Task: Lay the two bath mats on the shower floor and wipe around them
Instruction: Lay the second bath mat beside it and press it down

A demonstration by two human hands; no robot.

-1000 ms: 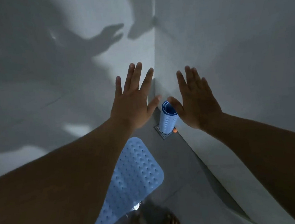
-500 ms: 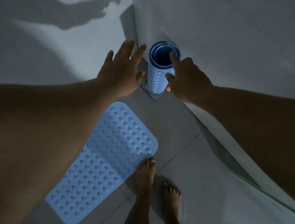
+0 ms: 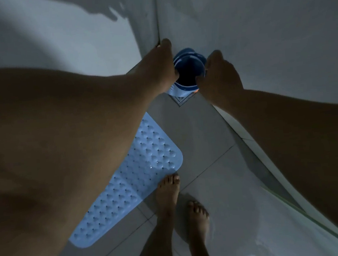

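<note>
A rolled blue bath mat (image 3: 188, 73) stands upright in the far corner of the shower, over the floor drain. My left hand (image 3: 158, 67) grips the left side of its top rim, thumb inside the roll. My right hand (image 3: 218, 74) grips the right side of the rim, fingers curled over it. A second light-blue mat (image 3: 132, 184) with rows of bumps lies flat on the grey tiled floor, partly hidden under my left forearm.
A square drain grate (image 3: 182, 100) sits under the roll. White walls meet at the corner (image 3: 156, 16) just behind it. My two bare feet (image 3: 181, 204) stand on the tiles beside the flat mat's near corner. A glass panel edge (image 3: 293, 202) runs along the right.
Both hands went from spread open in the air down to the rolled mat and closed on its top rim. The view tilted down toward the floor.
</note>
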